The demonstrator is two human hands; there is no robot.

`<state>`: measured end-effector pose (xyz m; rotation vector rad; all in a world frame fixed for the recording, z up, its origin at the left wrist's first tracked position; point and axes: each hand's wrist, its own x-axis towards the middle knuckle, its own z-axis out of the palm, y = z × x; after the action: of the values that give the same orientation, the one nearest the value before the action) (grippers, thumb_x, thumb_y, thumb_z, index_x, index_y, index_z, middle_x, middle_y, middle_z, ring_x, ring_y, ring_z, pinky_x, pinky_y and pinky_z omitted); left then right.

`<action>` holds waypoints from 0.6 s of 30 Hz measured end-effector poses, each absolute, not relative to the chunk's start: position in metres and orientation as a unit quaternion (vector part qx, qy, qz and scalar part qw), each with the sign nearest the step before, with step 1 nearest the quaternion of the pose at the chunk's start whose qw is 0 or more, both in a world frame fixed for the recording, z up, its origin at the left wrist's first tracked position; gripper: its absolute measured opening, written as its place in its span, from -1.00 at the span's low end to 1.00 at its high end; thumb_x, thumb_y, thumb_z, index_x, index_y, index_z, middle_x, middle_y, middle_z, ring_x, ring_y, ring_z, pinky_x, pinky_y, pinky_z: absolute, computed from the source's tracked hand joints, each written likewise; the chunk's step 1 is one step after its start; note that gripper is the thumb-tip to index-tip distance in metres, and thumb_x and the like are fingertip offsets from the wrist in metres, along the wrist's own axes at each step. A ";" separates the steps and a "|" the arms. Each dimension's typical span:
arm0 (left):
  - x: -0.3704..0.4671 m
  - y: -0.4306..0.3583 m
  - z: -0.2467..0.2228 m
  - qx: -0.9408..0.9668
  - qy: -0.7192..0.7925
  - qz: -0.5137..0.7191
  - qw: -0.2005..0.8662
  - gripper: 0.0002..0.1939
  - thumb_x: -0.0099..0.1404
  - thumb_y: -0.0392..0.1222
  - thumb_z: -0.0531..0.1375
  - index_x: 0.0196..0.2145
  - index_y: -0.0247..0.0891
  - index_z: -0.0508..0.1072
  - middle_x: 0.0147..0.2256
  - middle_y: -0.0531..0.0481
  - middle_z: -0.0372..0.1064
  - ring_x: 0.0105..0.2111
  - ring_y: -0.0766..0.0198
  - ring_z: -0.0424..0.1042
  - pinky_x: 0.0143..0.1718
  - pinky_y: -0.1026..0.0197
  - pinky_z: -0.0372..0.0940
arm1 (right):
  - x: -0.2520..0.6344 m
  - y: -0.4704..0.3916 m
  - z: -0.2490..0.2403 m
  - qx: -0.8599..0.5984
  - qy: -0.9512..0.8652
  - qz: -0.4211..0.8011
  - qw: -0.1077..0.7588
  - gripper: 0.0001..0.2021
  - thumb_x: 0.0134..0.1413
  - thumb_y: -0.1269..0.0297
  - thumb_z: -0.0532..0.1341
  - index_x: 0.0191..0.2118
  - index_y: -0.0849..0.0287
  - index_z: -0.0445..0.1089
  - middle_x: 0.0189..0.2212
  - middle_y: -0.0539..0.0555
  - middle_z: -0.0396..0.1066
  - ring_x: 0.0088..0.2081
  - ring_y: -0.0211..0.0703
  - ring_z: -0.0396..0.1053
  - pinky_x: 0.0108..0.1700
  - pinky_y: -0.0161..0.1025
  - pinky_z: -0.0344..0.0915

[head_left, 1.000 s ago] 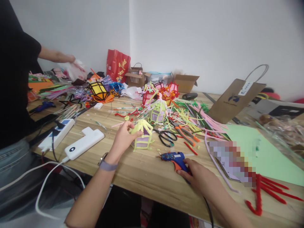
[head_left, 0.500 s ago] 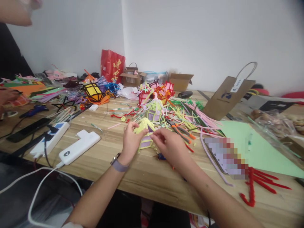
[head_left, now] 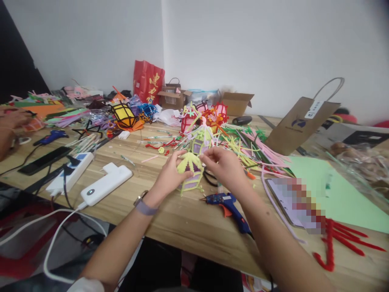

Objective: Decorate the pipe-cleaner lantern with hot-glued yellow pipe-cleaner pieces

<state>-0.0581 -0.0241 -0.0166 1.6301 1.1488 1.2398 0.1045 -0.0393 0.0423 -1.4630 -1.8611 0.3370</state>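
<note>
A small lantern (head_left: 191,185) with yellow-green fuzzy edging and purple panels stands on the wooden table. My left hand (head_left: 174,172) holds it from the left, its thumb across the front of the yellow-green top (head_left: 189,162). At the upper right of that top is my right hand (head_left: 219,162), thumb and forefinger pinched together; whatever is between them is too small to make out. A second lantern (head_left: 199,147), similar with a pink and white top, stands just behind. Below my right hand, a blue glue gun (head_left: 228,205) lies on the table.
White power bank (head_left: 106,185) and power strip (head_left: 71,172) lie left. Fuzzy stems (head_left: 261,148), a phone (head_left: 291,202), green sheet (head_left: 337,194) and red stems (head_left: 331,243) are right. Another person's hand (head_left: 12,119) is at far left; a paper bag (head_left: 299,123) stands back right.
The view has shifted, and the glue gun now shows more fully below my right hand. My right hand has risen a little, and the lantern top faces the camera more. The other person's upper arm has left view.
</note>
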 end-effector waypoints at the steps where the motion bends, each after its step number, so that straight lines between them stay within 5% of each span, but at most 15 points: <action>1: -0.060 -0.022 -0.013 0.637 0.443 0.466 0.425 -0.30 -0.01 -0.38 0.31 0.10 -0.23 0.22 -0.24 -0.03 0.45 -0.26 0.20 0.46 -0.16 0.13 0.32 | 0.107 -0.039 0.041 -0.567 -0.732 0.142 0.349 -0.87 0.08 0.29 0.20 -0.43 0.20 0.41 -0.58 -0.02 0.43 -0.55 -0.27 0.31 -0.45 -0.35 0.11; 11: -0.058 -0.017 -0.003 0.617 0.427 0.430 0.503 -0.23 -0.08 -0.38 0.31 0.13 -0.25 0.24 -0.19 -0.07 0.46 -0.29 0.22 0.47 -0.28 0.21 0.33 | 0.094 -0.041 0.027 -0.600 -0.726 0.132 0.309 -0.88 0.11 0.33 0.21 -0.41 0.20 0.44 -0.52 0.04 0.48 -0.49 -0.22 0.36 -0.42 -0.33 0.10; 18: -0.052 -0.016 -0.010 0.612 0.425 0.460 0.482 -0.24 -0.10 -0.33 0.35 0.10 -0.28 0.26 -0.11 -0.16 0.46 -0.16 0.11 0.46 -0.16 0.12 0.34 | 0.090 -0.050 0.024 -0.610 -0.750 0.089 0.241 -0.85 0.16 0.40 0.15 -0.36 0.21 0.47 -0.50 0.07 0.50 -0.46 -0.19 0.38 -0.37 -0.31 0.12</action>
<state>-0.0516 -0.0164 -0.0098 1.4928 1.0365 1.1222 0.0896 -0.0499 0.0242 -1.6678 -2.0517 0.2447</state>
